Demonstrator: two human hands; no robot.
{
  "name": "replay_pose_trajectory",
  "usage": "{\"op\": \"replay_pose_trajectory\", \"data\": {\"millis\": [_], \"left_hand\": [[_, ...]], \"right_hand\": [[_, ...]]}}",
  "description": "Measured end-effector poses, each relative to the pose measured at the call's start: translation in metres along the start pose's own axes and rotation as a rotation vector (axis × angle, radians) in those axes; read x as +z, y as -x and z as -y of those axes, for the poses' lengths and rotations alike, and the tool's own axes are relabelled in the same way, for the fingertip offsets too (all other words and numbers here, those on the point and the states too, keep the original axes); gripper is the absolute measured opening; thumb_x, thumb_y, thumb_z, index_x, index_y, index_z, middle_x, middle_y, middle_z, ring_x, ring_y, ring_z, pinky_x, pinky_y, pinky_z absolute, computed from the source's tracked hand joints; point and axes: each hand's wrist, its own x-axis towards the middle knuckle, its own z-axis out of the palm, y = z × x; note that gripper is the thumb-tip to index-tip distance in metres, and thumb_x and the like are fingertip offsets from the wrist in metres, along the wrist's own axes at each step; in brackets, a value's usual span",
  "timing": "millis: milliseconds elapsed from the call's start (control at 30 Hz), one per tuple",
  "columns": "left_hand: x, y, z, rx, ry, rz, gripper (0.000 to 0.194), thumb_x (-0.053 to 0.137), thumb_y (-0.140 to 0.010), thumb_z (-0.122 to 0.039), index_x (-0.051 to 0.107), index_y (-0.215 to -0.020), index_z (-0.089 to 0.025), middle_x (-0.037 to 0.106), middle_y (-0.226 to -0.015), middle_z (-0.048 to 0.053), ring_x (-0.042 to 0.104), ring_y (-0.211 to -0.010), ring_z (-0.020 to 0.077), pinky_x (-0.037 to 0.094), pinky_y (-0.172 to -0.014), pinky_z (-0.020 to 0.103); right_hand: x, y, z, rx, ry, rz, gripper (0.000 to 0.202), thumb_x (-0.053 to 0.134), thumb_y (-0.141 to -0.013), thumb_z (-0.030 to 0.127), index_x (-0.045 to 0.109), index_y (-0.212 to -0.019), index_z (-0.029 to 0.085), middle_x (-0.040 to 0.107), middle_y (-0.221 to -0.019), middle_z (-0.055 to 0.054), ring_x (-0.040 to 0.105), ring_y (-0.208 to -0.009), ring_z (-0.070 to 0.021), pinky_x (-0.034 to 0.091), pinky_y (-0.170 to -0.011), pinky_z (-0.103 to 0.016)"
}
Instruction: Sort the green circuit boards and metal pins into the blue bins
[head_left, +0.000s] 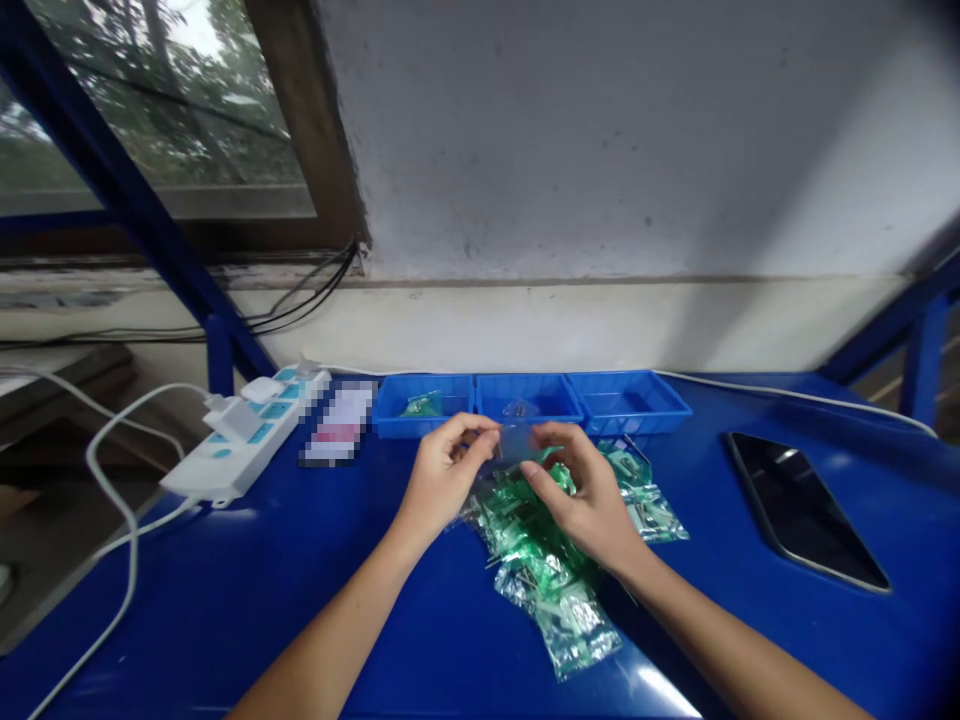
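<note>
A small clear plastic bag (516, 442) is stretched between my two hands above a pile. My left hand (446, 470) pinches its left side, thumb against the fingers, with a thin small piece showing at the fingertips. On the other side my right hand (589, 495) has curled fingers at the bag's right edge; they are slightly blurred and the thumb stands lower. Beneath lies a heap of green-tinted clear packets (540, 530) with small metal and pale pieces in them. One packet (577, 625) sticks out toward me; another packet (660, 512) is right of my right hand.
Three blue bins stand along the wall: the left bin (386, 408) holds a green packet, the middle bin (559, 400) a clear one, then the right bin (630, 403). A white power strip (240, 445) with cables, a pixelated item (339, 425) and a black phone (806, 510) lie on the blue table (247, 600).
</note>
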Motion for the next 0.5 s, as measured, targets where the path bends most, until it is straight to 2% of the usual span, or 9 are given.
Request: {"op": "replay_pose_trajectory", "data": {"millis": [67,133,267,300,333,400,500], "left_hand": [[-0.001,0.000,-0.002,0.013,-0.033,0.062,0.017,0.055,-0.085,-0.033,0.063,-0.090,-0.018,0.064,-0.072,0.001,0.059,-0.064,0.0133,0.047,-0.058,0.024],[-0.005,-0.002,-0.003,0.051,-0.151,0.122,0.019,0.051,-0.087,-0.033,0.063,-0.095,-0.020,0.065,-0.078,0.002,0.060,-0.068,0.0145,0.047,-0.061,0.026],[-0.026,-0.006,0.003,0.105,-0.576,0.198,0.023,0.053,-0.085,-0.038,0.063,-0.099,-0.023,0.066,-0.088,0.004,0.061,-0.076,0.0182,0.047,-0.067,0.030],[-0.031,-0.006,0.006,0.100,-0.662,0.233,0.025,0.055,-0.083,-0.040,0.063,-0.099,-0.023,0.065,-0.091,0.004,0.062,-0.078,0.0193,0.047,-0.067,0.031],[-0.036,-0.007,0.010,0.091,-0.727,0.284,0.028,0.058,-0.080,-0.043,0.063,-0.100,-0.024,0.065,-0.094,0.005,0.062,-0.080,0.0204,0.047,-0.067,0.031],[-0.041,-0.006,0.016,0.074,-0.794,0.387,0.034,0.062,-0.075,-0.046,0.063,-0.102,-0.025,0.063,-0.099,0.004,0.062,-0.082,0.0216,0.047,-0.065,0.030],[-0.041,-0.006,0.021,0.067,-0.796,0.449,0.020,0.060,-0.078,-0.038,0.064,-0.093,-0.025,0.062,-0.095,0.002,0.061,-0.077,0.0184,0.045,-0.062,0.027]], "right_hand": [[-0.002,-0.001,0.004,-0.025,0.060,0.020,0.006,0.055,-0.083,0.027,0.057,-0.084,0.021,0.061,-0.080,-0.002,0.056,-0.071,-0.0153,0.046,-0.065,-0.031],[-0.007,-0.006,0.008,-0.032,0.102,-0.050,0.010,0.054,-0.084,0.026,0.058,-0.076,0.021,0.059,-0.070,0.000,0.054,-0.063,-0.0137,0.044,-0.059,-0.030],[-0.028,-0.032,0.008,-0.159,0.290,-0.480,0.006,0.055,-0.084,0.026,0.059,-0.085,0.023,0.059,-0.076,-0.002,0.053,-0.066,-0.0154,0.044,-0.063,-0.032],[-0.033,-0.040,0.005,-0.211,0.370,-0.534,0.007,0.054,-0.084,0.026,0.060,-0.086,0.023,0.059,-0.077,-0.003,0.053,-0.068,-0.0165,0.044,-0.066,-0.034],[-0.036,-0.046,0.000,-0.253,0.458,-0.527,0.008,0.053,-0.084,0.026,0.060,-0.088,0.023,0.059,-0.078,-0.004,0.053,-0.072,-0.0180,0.044,-0.069,-0.036],[-0.038,-0.053,-0.012,-0.296,0.630,-0.385,0.015,0.053,-0.083,0.027,0.062,-0.094,0.022,0.060,-0.083,-0.007,0.053,-0.081,-0.0223,0.043,-0.075,-0.040],[-0.029,-0.046,-0.025,-0.270,0.752,-0.159,0.030,0.056,-0.081,0.032,0.061,-0.108,0.019,0.060,-0.095,-0.011,0.051,-0.090,-0.0271,0.042,-0.079,-0.045]]}}
